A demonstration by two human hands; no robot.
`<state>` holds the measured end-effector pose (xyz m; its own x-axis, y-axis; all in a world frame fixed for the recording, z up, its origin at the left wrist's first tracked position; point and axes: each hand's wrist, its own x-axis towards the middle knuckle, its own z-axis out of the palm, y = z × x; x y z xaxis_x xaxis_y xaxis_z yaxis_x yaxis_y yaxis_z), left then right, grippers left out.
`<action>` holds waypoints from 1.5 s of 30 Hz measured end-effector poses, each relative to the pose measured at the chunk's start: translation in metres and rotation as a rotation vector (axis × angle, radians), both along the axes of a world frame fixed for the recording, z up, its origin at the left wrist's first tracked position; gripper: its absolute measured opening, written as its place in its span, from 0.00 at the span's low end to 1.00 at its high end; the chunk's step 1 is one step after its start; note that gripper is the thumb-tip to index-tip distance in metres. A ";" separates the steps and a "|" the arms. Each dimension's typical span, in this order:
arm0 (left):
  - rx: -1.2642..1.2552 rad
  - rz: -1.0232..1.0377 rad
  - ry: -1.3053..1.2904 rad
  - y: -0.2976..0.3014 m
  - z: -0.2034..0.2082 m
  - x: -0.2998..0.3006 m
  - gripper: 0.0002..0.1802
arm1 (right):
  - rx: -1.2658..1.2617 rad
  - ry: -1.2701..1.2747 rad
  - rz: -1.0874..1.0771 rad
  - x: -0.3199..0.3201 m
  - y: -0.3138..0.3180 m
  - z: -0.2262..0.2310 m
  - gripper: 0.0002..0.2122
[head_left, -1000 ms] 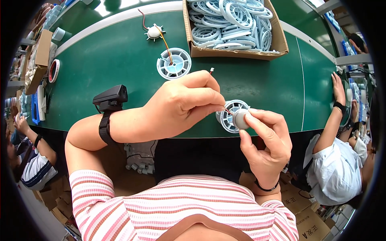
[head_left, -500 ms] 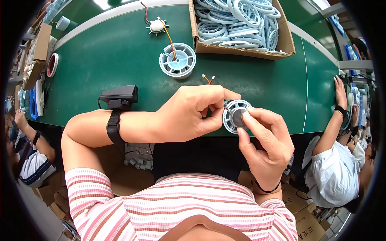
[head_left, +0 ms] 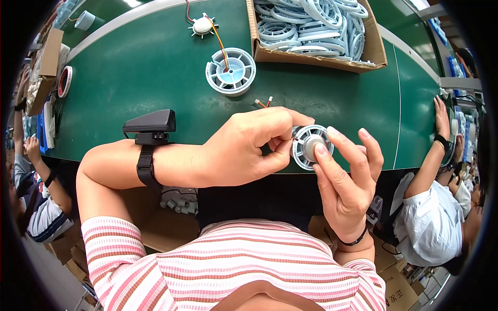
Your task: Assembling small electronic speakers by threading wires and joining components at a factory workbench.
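Observation:
My left hand [head_left: 254, 142] is curled with its fingers and thumb closed at the left side of a small pale blue spoked round housing [head_left: 301, 162]. A thin wire runs from the hand to this part, and two white wire connectors [head_left: 264, 102] stick out beyond the knuckles. A grey round disc [head_left: 311, 147] sits over the middle of the housing. My right hand [head_left: 350, 179] has its index fingertip pressed on the disc and the thumb low beside the rim; its other fingers are raised and spread. What lies inside my left fist is hidden.
Farther back stand a larger spoked blue housing [head_left: 238, 85] with wires and a white round part with prongs [head_left: 202, 26]. A cardboard box [head_left: 321, 59] of pale blue rings is behind. Tape [head_left: 65, 81] lies left. A co-worker's hand [head_left: 441, 116] rests at the right.
The disc has gone from a tilted pinch to lying flatter over the housing's middle. My right fingers have spread. Both hands and the housing sit slightly farther right.

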<state>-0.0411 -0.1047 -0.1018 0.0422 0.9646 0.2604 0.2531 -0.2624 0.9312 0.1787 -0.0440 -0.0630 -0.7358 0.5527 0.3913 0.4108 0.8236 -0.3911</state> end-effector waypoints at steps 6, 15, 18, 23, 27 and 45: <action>-0.136 -0.098 -0.223 -0.001 0.000 -0.002 0.13 | -0.021 -0.091 0.031 0.006 -0.003 0.001 0.21; -0.290 -0.244 -0.196 0.008 0.000 0.000 0.33 | 0.069 -0.051 0.035 0.005 -0.002 -0.017 0.21; -0.356 -0.228 -0.256 0.009 -0.001 0.002 0.32 | -0.056 0.106 0.105 0.002 0.009 -0.024 0.24; 0.058 -0.166 -0.085 0.005 -0.004 0.004 0.32 | -0.089 0.411 0.311 -0.007 0.006 -0.050 0.33; 0.216 -0.136 -0.064 0.006 -0.002 0.005 0.32 | -0.004 0.279 0.334 -0.006 0.012 -0.034 0.39; 0.261 -0.067 0.008 0.003 0.004 0.001 0.34 | -1.320 0.508 0.189 -0.023 0.011 -0.025 0.43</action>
